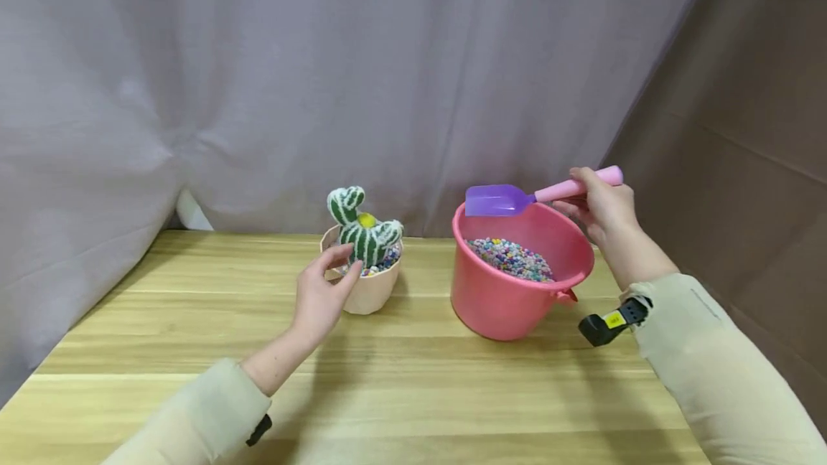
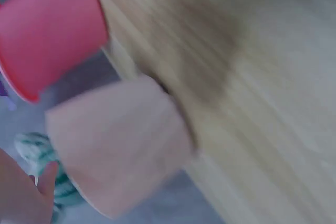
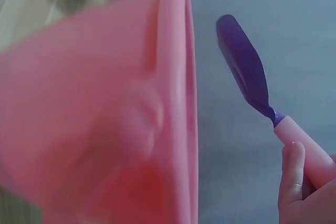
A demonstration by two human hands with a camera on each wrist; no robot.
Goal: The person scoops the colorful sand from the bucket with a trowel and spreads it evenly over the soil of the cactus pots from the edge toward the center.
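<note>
While the left hand (image 1: 321,298) steadies the pot, the right hand (image 1: 604,208) holds the scoop over the bucket.

Toward the table's (image 1: 194,336) back edge, left fingers curl at the cream pot's (image 1: 370,291) rim beside the toy cactus (image 1: 363,229); whether they grip it I cannot tell. Right of it, the pink bucket (image 1: 510,300) holds coloured pebbles (image 1: 510,258). The right hand grips the purple scoop (image 1: 497,200), seemingly empty. A hurried carry across the gap could spill pebbles onto the table.
</note>
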